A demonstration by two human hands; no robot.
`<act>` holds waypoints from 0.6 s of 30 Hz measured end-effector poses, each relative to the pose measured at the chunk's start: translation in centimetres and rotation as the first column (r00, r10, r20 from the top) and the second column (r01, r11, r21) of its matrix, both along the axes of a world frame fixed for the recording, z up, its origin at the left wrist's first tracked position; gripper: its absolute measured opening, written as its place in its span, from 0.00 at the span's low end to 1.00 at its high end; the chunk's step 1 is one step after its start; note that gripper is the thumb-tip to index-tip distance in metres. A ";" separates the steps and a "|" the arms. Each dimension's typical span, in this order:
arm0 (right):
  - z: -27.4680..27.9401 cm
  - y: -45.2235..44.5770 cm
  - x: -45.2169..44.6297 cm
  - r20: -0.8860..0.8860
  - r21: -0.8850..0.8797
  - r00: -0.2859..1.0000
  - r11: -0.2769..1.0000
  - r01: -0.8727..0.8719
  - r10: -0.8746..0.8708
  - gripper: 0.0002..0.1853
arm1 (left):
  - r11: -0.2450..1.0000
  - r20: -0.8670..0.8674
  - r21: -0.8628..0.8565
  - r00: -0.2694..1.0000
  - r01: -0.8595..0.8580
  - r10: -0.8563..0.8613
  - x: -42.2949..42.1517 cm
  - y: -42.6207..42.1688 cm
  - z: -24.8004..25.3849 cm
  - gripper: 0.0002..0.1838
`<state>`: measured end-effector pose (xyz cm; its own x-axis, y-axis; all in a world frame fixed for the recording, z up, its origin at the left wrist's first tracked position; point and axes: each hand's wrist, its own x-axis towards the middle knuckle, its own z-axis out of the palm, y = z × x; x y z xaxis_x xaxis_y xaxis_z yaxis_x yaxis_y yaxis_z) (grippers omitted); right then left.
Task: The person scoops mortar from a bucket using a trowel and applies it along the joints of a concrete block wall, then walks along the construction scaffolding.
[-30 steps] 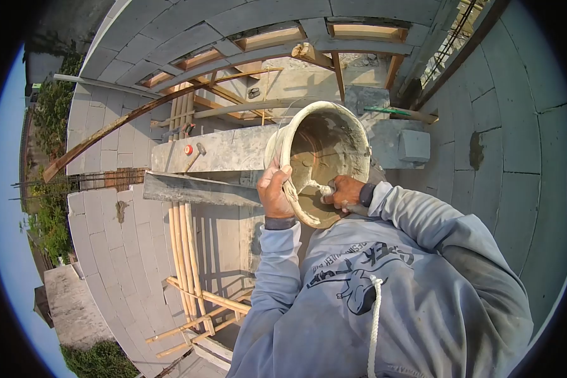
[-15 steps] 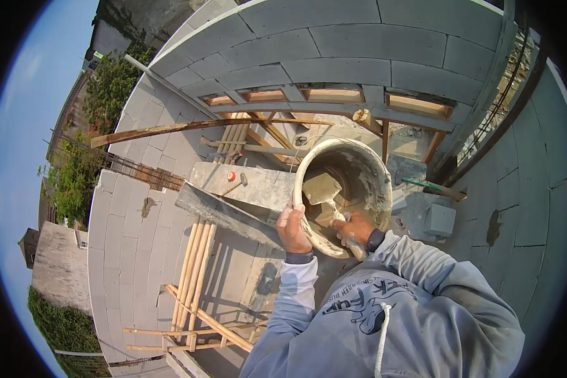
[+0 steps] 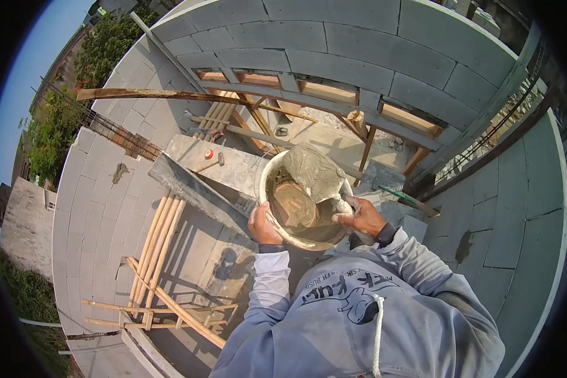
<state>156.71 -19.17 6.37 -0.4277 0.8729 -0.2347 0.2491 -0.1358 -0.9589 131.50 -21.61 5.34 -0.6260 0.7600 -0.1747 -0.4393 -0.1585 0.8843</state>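
My left hand (image 3: 265, 225) grips the near-left rim of a round, mortar-smeared bucket (image 3: 266, 184). In my right hand (image 3: 364, 219) is the handle of a trowel, raised at the bucket's right side. A thick load of wet grey mortar (image 3: 315, 171) covers the trowel's blade, so the metal itself is hidden. Inside the bucket, below the blade, a brownish, wet-looking patch shows. A hammer (image 3: 209, 165) and a small red-and-white round object (image 3: 208, 154) lie on the grey board beyond the bucket.
Pale block walls (image 3: 346, 44) rise ahead and to the right, with small wood-framed openings. Bamboo poles (image 3: 157, 249) stand at lower left. A long wooden plank (image 3: 164, 94) spans the upper left. A green-handled tool (image 3: 400, 194) lies to the right, beside a block.
The trowel has come up from inside the bucket, now carrying a large mortar load. My right hand has risen to rim level. The bucket and left hand sit further left in view.
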 end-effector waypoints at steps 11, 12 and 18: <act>0.4 -0.6 4.2 -0.034 -0.097 0.996 0.992 0.074 -0.078 0.24 | 0.937 -0.032 -0.195 0.957 -0.289 0.289 -5.5 -10.3 -4.6 0.13; 1.3 0.0 4.8 -0.043 -0.049 0.998 0.998 0.045 -0.047 0.24 | 0.925 -0.062 -0.229 0.953 -0.304 0.298 -6.0 -11.6 -4.6 0.14; -5.9 3.3 8.3 0.106 0.169 0.938 0.936 0.310 -0.330 0.27 | 0.797 -0.264 -0.386 0.884 -0.464 0.387 -9.3 -16.3 -9.8 0.11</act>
